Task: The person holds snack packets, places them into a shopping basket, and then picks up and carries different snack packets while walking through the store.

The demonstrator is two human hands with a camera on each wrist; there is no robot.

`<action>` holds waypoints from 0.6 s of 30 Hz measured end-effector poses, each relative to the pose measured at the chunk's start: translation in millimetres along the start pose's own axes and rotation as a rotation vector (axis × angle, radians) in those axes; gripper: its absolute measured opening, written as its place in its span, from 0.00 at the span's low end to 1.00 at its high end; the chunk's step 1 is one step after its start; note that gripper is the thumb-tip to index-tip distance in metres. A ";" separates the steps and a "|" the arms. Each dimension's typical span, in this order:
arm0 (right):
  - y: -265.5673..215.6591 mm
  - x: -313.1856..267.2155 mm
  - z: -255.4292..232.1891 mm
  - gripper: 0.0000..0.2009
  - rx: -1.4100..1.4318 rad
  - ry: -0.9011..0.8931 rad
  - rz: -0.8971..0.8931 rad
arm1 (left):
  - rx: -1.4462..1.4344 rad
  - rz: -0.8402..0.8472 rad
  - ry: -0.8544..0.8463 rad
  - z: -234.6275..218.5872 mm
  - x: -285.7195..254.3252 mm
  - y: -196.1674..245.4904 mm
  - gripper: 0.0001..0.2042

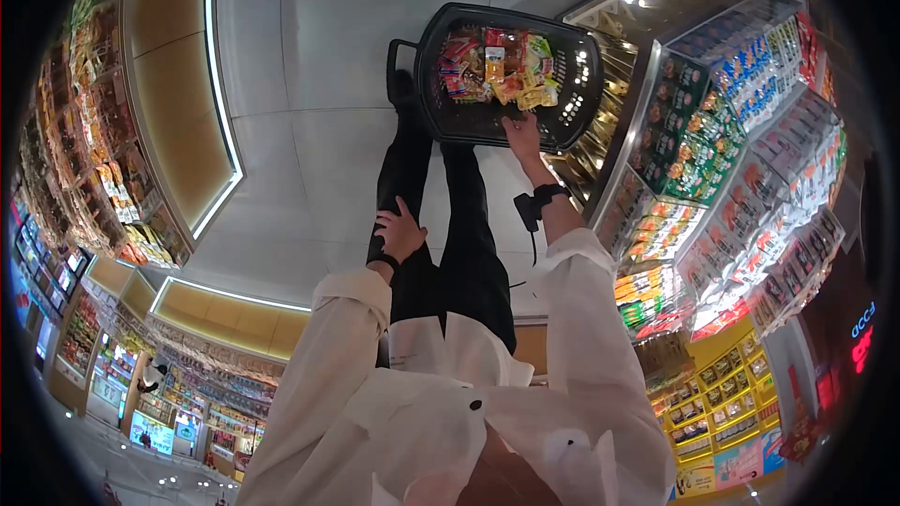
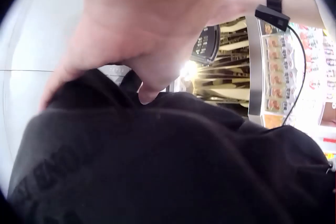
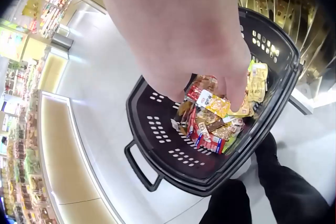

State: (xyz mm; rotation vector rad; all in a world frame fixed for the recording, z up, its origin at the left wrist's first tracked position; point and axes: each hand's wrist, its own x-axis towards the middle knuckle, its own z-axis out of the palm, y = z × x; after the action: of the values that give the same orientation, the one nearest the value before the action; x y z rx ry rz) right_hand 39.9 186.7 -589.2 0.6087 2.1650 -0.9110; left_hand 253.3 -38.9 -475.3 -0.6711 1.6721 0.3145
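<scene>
A black plastic shopping basket (image 1: 427, 84) with perforated walls stands on the floor, holding a heap of small snack packets (image 1: 494, 66) in red, yellow and green. My right hand (image 1: 523, 135) reaches over the basket's near side, thumb and fingers apart. In the right wrist view, its fingertips (image 3: 237, 98) are right at a yellow packet (image 3: 214, 104), and the hand's back hides part of the heap. My left hand (image 1: 401, 232) rests on the knee of the black trousers (image 1: 398, 173), fingers spread. In the left wrist view, this hand (image 2: 136, 35) lies over the dark fabric.
A shelf of packaged snacks (image 1: 722, 141) rises close on the right, above a shiny metallic base (image 1: 600, 117). Another stocked display (image 1: 103, 131) with a lit wooden base (image 1: 178, 66) curves along the left. Grey floor tiles (image 1: 300, 56) run between them.
</scene>
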 end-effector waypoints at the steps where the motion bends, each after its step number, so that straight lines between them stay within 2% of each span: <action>1: 11.1 14.7 9.2 0.37 0.005 -0.013 0.019 | 0.153 0.045 0.109 -18.9 -9.1 2.7 0.46; 2: 23.8 31.0 18.8 0.38 -0.024 0.006 -0.006 | 0.308 0.097 0.220 -34.5 -10.0 4.2 0.47; 3: 35.6 44.8 30.6 0.40 -0.053 0.025 -0.031 | 0.322 0.093 0.208 -41.1 -0.2 2.8 0.47; 5: 26.8 58.6 38.4 0.41 -0.126 0.021 0.004 | 0.170 0.133 0.368 -48.4 21.9 -0.4 0.47; 6: 26.0 63.8 42.1 0.42 -0.203 0.021 0.023 | 0.187 0.136 0.352 -52.3 28.5 -1.2 0.47; 8: 51.5 98.5 68.9 0.45 -0.142 0.033 0.001 | 0.198 0.126 0.411 -63.4 31.6 -1.0 0.45; 10: 46.2 116.2 79.0 0.48 0.564 0.001 0.357 | 0.147 0.140 0.380 -79.9 36.0 -1.9 0.42; 12: 53.3 139.9 88.5 0.49 0.618 0.033 0.424 | 0.089 0.199 0.426 -94.9 47.9 -3.5 0.41; 14: 55.8 158.8 96.7 0.51 0.659 0.024 0.585 | 0.073 0.197 0.401 -107.2 51.1 0.0 0.41; 18: 66.3 199.6 108.0 0.56 0.608 0.078 0.671 | 0.087 0.229 0.419 -123.6 56.9 12.9 0.39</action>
State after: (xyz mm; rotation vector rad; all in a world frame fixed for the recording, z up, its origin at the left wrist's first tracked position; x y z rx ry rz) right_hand -1.0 177.3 -821.8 1.5655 1.5312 -1.1502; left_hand 141.4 -111.3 -505.2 -0.5018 2.1583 0.2733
